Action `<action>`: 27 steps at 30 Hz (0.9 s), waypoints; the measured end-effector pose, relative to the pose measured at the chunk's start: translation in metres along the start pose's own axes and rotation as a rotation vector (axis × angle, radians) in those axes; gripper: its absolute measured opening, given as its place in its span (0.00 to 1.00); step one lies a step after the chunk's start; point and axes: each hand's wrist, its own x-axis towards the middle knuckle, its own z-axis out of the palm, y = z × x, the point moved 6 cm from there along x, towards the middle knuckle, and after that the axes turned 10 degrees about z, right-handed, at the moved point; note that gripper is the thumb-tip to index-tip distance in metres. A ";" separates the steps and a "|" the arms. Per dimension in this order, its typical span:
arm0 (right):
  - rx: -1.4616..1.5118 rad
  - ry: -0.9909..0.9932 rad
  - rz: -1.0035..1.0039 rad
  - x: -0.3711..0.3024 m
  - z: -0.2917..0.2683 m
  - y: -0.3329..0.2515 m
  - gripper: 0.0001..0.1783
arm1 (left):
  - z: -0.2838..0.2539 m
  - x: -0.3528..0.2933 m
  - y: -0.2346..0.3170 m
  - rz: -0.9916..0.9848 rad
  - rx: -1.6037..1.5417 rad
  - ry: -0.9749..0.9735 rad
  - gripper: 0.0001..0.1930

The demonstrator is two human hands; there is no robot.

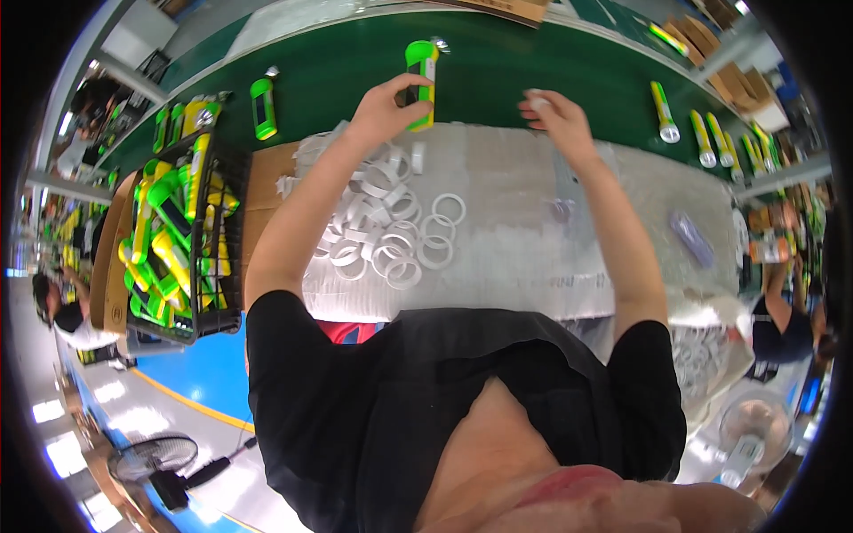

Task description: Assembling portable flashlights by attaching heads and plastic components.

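Note:
My left hand [391, 108] is closed round a green and yellow flashlight [421, 71] over the green belt. A small silver piece [440, 43] lies beside the flashlight's far end. To the right, my right hand [560, 120] hovers near the belt's front edge, its fingertips pinched together. Something small and whitish shows at those fingertips, too small to name. Between my forearms, a loose pile of white rings [382, 218] lies on the covered worktop [515, 240], nearer my left arm.
A black crate [233, 258] heaped with green and yellow flashlights stands at left. Another flashlight [264, 108] lies on the belt [338, 80] beyond it. Several more, including one flashlight [663, 111], lie on the right. A purplish object [691, 238] rests on the worktop's right.

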 end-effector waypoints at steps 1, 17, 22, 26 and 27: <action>0.050 0.000 0.067 -0.017 0.023 -0.010 0.23 | 0.021 -0.009 0.025 0.142 -0.144 -0.004 0.19; 0.432 -0.310 0.116 -0.240 0.083 0.008 0.28 | 0.111 -0.086 0.170 0.617 -0.247 -0.234 0.14; 0.411 -0.308 0.098 -0.251 0.082 0.007 0.26 | 0.112 -0.106 0.157 0.431 -0.400 -0.160 0.20; 0.411 -0.172 0.041 -0.249 0.076 0.006 0.30 | 0.123 -0.125 0.173 0.570 -0.455 -0.044 0.17; 0.413 -0.171 0.039 -0.249 0.075 0.006 0.30 | 0.128 -0.128 0.174 0.576 -0.452 -0.086 0.16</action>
